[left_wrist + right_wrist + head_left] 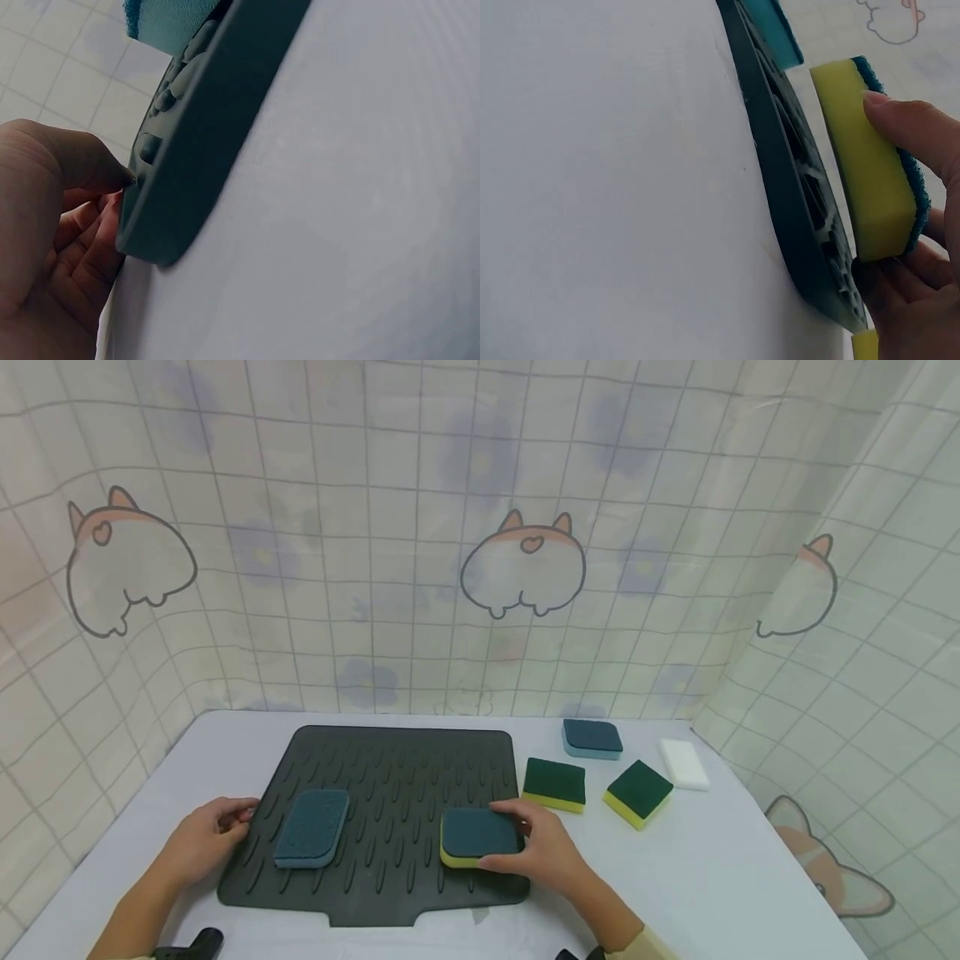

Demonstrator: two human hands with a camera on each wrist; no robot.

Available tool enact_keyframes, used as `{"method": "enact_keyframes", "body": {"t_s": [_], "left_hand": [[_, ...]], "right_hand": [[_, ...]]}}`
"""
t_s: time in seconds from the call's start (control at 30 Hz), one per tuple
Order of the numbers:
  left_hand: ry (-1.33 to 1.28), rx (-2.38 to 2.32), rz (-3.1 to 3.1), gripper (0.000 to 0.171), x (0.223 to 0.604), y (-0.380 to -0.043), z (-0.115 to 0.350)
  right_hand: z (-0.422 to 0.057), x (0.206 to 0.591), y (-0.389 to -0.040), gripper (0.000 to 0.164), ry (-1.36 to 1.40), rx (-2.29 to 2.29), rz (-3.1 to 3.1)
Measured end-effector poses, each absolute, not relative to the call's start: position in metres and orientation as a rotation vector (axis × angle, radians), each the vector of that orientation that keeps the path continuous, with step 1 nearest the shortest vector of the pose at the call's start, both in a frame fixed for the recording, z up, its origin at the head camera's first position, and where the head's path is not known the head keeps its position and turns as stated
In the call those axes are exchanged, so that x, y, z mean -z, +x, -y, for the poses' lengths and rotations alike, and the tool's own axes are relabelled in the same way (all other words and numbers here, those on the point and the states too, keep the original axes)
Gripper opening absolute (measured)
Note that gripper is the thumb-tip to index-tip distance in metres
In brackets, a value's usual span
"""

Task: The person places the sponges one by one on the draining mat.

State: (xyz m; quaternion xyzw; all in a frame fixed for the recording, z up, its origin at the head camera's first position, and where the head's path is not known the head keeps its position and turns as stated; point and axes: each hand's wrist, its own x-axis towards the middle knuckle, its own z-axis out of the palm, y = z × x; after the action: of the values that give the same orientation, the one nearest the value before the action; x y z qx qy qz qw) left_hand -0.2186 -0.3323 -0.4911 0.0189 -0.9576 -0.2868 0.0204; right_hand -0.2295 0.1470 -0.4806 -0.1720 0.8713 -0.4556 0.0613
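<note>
My right hand (546, 846) grips a yellow sponge with a dark blue scouring face (480, 832), thumb at its near side and fingers at its far right corner. The sponge sits scouring face up over the right part of a dark grey ridged drying mat (390, 827). My left hand (207, 843) pinches the mat's left edge; in the left wrist view its thumb (105, 165) lies at the rim, with curled fingers just beside and below. A blue sponge with a darker top (313, 827) lies tilted on the mat's left part.
Right of the mat on the white table (712, 877) lie two green-topped yellow sponges (555, 783) (639, 792), another blue sponge (592, 737) and a white block-shaped pad (683, 764). A grid-patterned curtain (420, 610) rises behind and along both sides.
</note>
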Motion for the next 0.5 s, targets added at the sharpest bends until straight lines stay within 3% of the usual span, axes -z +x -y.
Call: {"method": "enact_keyframes", "body": {"t_s": [0.5], "left_hand": [[0.028,0.89,2.964,0.039,0.494,-0.22,0.335]], "right_hand": [[-0.124,0.483,-0.234,0.08,-0.514,1.34,-2.672]]}}
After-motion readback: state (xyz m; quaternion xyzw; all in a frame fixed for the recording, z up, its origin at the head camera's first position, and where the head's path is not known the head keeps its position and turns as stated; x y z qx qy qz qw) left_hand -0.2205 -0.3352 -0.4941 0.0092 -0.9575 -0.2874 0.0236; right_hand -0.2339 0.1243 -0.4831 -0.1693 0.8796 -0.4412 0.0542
